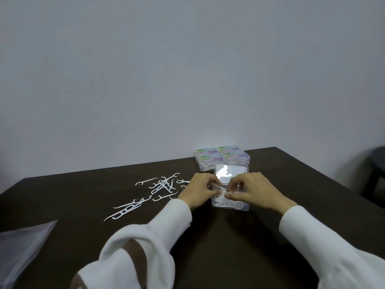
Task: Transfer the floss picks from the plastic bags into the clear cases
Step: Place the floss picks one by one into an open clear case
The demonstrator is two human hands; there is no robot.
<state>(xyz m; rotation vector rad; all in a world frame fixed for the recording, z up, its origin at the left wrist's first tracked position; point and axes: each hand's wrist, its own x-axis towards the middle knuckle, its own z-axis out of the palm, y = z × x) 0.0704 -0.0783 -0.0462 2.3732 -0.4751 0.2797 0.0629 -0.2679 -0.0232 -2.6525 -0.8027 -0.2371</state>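
Observation:
An open clear case [231,206] sits on the dark table, its lid [232,173] tipped back behind it. White floss picks lie inside it. My left hand [199,188] and my right hand [253,189] meet over the case, and both pinch a small bunch of floss picks [221,191] between their fingertips. Several loose floss picks [152,191] are scattered on the table left of my left hand. A clear plastic bag [23,245] lies flat at the lower left edge.
Several closed, filled cases with coloured labels [221,158] are stacked against the wall behind the open case. The table's [239,247] right edge runs down at the right, with a dark chair [375,170] beyond it.

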